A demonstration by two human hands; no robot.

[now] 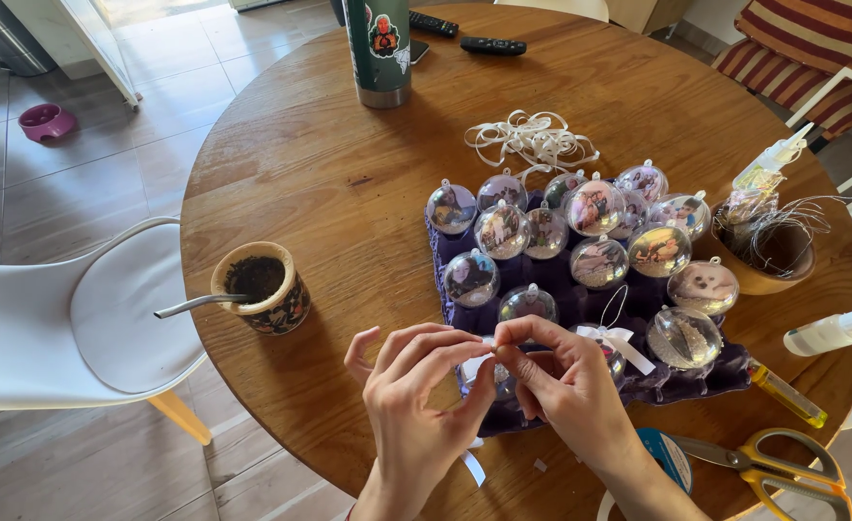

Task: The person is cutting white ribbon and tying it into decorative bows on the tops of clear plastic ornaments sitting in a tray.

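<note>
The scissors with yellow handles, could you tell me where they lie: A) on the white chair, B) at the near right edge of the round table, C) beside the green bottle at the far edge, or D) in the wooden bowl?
B: the scissors lie flat on the wooden table at its near right edge, just right of the right hand, far from the green bottle.

Baubles on cloth mid-table, cup left, scissors right, bottle behind
</note>
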